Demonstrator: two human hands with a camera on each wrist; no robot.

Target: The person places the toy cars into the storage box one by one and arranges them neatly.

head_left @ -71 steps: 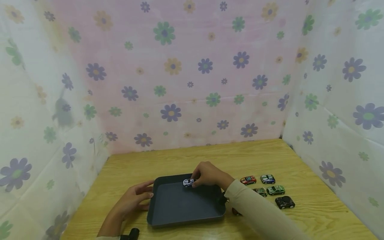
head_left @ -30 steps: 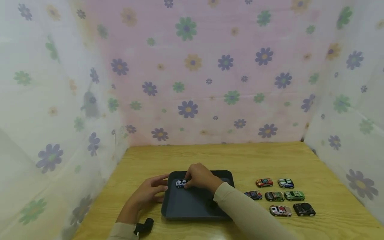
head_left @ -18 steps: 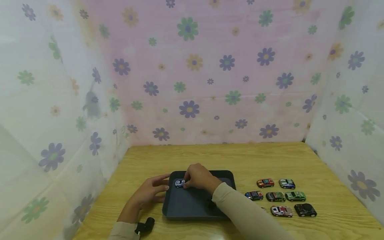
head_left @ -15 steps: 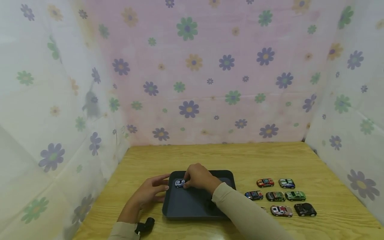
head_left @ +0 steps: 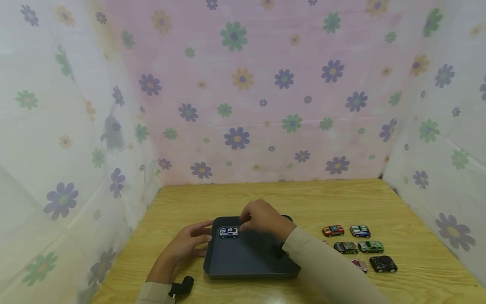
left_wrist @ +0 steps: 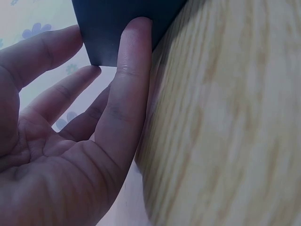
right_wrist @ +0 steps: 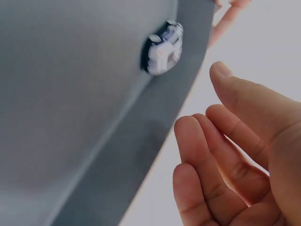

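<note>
A white toy car (head_left: 229, 232) with dark markings stands in the back left corner of a dark grey rectangular tray (head_left: 247, 261). Just right of it, my right hand (head_left: 263, 219) hovers over the tray's back part, holding nothing. In the right wrist view, a gap separates the relaxed fingers of the right hand (right_wrist: 235, 160) from the toy car (right_wrist: 164, 52). My left hand (head_left: 184, 249) is at the tray's left side. The left wrist view has its fingertips touching the outer wall of the tray (left_wrist: 106, 33), with the fingers mostly straight.
Right of the tray, several toy cars stand on the wooden table (head_left: 190, 198), among them a red car (head_left: 333, 230), a green car (head_left: 371, 247) and a black car (head_left: 383, 264). My right sleeve (head_left: 322, 261) partly hides others. Flowered cloth (head_left: 262, 160) surrounds the table.
My right hand has carried the white toy car leftward within the tray, let it go in the back left corner, and moved off to the right. My left hand stays at the tray's side.
</note>
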